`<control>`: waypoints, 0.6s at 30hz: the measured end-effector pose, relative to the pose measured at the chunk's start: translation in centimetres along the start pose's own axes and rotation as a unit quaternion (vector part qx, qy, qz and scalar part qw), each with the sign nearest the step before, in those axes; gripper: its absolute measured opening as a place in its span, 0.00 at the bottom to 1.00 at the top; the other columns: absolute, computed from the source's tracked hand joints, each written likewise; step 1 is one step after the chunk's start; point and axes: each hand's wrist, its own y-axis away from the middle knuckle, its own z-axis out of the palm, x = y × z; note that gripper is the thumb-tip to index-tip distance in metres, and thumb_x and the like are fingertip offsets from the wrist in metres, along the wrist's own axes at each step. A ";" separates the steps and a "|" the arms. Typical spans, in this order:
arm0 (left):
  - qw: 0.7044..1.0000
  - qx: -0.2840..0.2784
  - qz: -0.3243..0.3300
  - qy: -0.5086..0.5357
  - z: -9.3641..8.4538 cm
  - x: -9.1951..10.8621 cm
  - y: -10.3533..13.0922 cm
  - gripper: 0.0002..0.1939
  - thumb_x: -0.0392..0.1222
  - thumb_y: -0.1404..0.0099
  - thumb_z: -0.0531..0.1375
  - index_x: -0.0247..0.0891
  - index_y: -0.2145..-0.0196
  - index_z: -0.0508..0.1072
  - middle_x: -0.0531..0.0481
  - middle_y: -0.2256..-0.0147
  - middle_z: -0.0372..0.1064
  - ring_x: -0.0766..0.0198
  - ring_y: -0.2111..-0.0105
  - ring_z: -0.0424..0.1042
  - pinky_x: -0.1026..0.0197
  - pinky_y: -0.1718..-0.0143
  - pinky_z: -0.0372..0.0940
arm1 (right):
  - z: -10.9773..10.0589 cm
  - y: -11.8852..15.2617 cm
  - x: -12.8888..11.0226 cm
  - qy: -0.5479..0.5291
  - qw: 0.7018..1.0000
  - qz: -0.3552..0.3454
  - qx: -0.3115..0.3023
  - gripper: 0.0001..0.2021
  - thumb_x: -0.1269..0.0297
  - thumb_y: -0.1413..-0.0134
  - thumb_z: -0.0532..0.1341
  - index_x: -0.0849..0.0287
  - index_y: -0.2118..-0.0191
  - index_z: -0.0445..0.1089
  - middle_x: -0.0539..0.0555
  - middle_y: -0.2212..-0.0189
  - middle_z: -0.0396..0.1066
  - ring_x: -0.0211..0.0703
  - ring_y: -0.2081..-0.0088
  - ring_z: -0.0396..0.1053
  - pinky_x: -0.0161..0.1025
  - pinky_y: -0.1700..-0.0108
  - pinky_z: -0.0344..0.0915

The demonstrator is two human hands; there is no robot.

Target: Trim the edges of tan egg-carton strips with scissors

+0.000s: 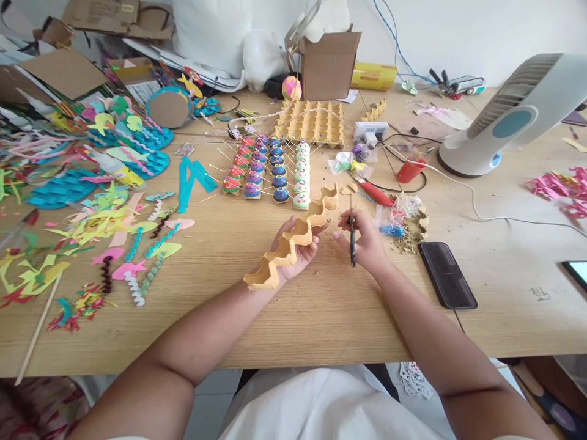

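Observation:
My left hand (298, 250) is closed around a strip of egg carton (285, 247), a tan row of joined cups tilted up toward the far right. In my right hand (367, 241) is a pair of scissors (353, 241) with dark handles, its blades pointing away from me just right of the strip. Small cardboard offcuts (351, 188) lie past the blades. Beyond the strip stand painted egg-carton rows: a red one (233, 183), a purple one (253, 189), a blue one (280, 192) and a pale green one (301, 197), with thin sticks poking out of several.
An uncut egg tray (316, 122) lies behind the painted rows. Paper fish and scraps (123, 256) crowd the left side with a glue bottle (121, 168). To the right are a phone (447, 275), a red cup (411, 167), a white fan (499, 116) and its cable.

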 end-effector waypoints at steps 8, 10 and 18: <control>1.000 0.000 0.002 0.006 -0.1 -0.2 -0.2 0.19 0.50 0.26 0.52 0.36 0.58 0.78 0.43 0.63 0.79 0.66 0.70 0.74 0.67 0.70 0.72 | -0.6 0.1 -0.3 0.258 0.958 -0.122 -0.017 0.20 0.49 0.40 0.65 0.58 0.50 0.73 0.60 0.61 0.77 0.54 0.58 0.72 0.45 0.55 0.65; 1.000 -0.005 0.001 0.005 -0.1 -0.3 -0.1 0.18 0.49 0.26 0.52 0.35 0.58 0.78 0.43 0.62 0.79 0.66 0.71 0.73 0.67 0.71 0.72 | -0.6 0.0 -0.1 0.274 0.953 -0.130 -0.012 0.20 0.48 0.39 0.64 0.58 0.50 0.73 0.59 0.62 0.77 0.54 0.58 0.72 0.45 0.56 0.65; 1.000 -0.001 0.000 0.017 0.2 -0.2 0.0 0.15 0.49 0.27 0.55 0.38 0.59 0.77 0.47 0.68 0.76 0.66 0.73 0.71 0.67 0.74 0.70 | -1.0 -0.2 0.3 0.330 0.933 -0.145 -0.004 0.19 0.49 0.35 0.62 0.58 0.48 0.75 0.59 0.64 0.76 0.53 0.59 0.70 0.45 0.57 0.63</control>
